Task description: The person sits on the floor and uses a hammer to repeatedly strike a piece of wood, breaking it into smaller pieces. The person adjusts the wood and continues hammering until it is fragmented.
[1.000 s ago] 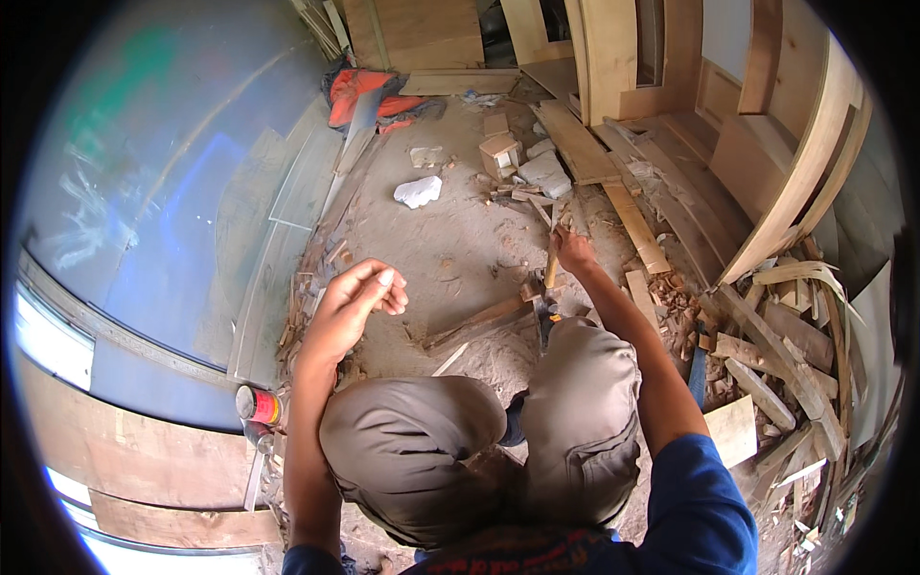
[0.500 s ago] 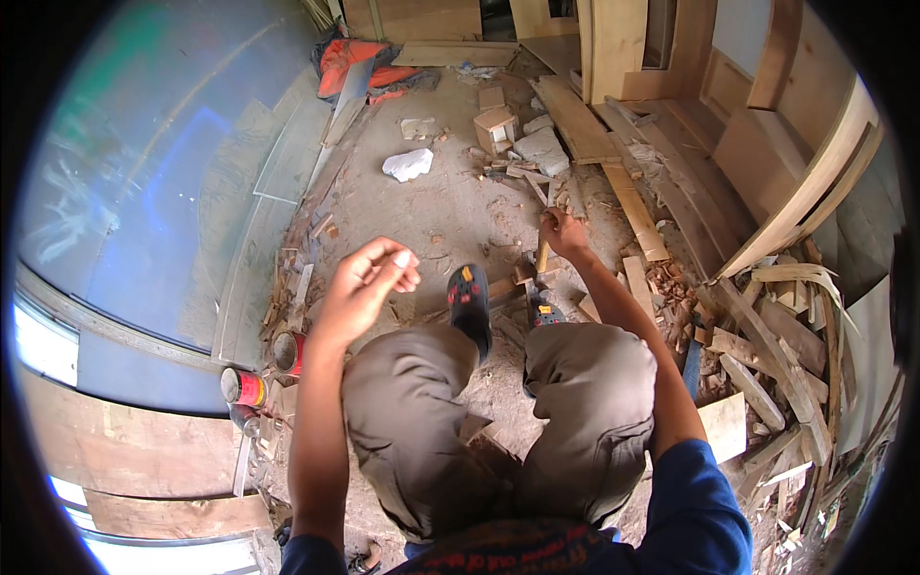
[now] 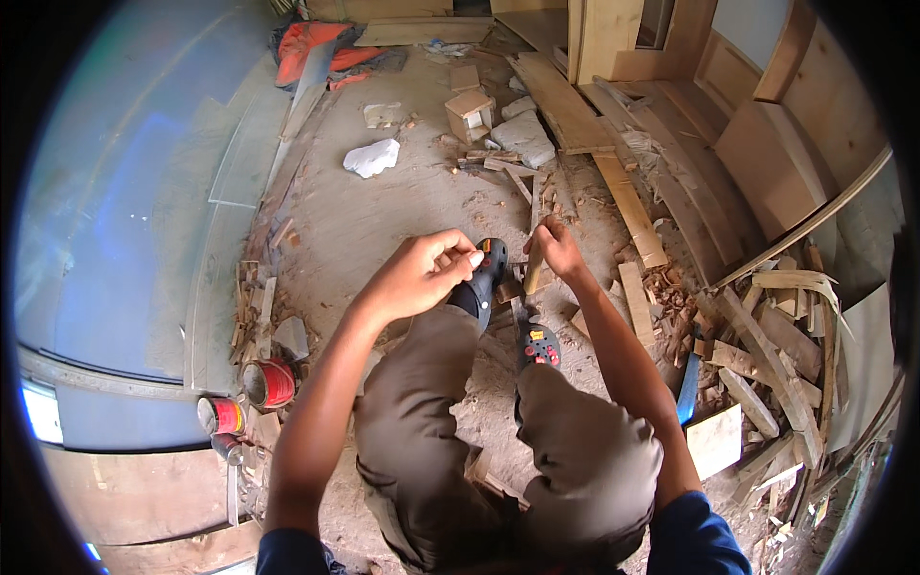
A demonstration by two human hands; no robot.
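My left hand (image 3: 426,273) is raised over the left clog (image 3: 486,278). Its fingers are curled and the thumb meets them in a pinch; anything between them is too small to make out. To its right, my right hand (image 3: 559,247) is closed around a short, light-brown wooden handle (image 3: 534,273) that points down toward the floor. The handle's far end lies close to a greyish piece near the right clog (image 3: 540,345), and I cannot tell whether they are joined. Both knees are bent in brown trousers (image 3: 417,412) below my hands.
Wood scraps and shavings (image 3: 661,297) pile up at the right beside long boards (image 3: 628,206). Paint cans (image 3: 268,381) stand at the left near a large blue-grey panel (image 3: 115,249). Ahead are a white lump (image 3: 371,158), a small wooden box (image 3: 470,115) and orange cloth (image 3: 307,48).
My left hand has moved right and slightly down, closer to my right hand. The right hand keeps its grip on the wooden handle. The view has shifted, and my legs have moved a little.
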